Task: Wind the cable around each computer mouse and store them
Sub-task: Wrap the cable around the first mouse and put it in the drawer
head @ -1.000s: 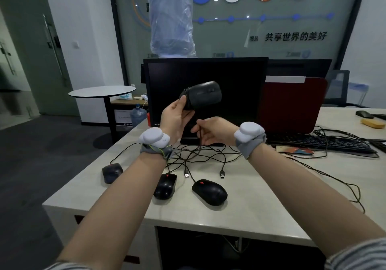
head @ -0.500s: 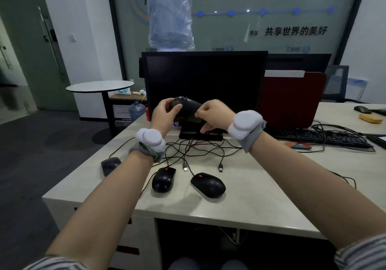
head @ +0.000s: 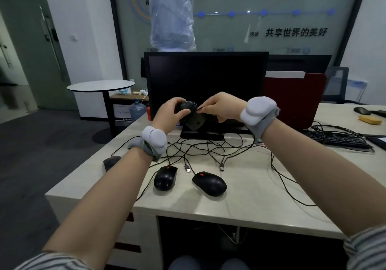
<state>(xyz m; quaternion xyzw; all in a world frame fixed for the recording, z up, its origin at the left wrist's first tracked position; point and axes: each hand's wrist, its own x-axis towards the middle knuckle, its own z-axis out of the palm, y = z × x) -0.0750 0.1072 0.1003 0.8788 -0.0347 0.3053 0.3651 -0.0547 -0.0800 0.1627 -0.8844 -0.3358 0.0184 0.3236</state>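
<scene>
Black, rounded mouse [head: 189, 113] is hanging above the far surface [head: 250, 196]; left hand [head: 170, 114] is curling around its smooth shell, right hand [head: 224, 107] is pinching thin cable [head: 201, 108] taut beside it.

Leftmost mouse [head: 111, 162] half behind forearm.
</scene>
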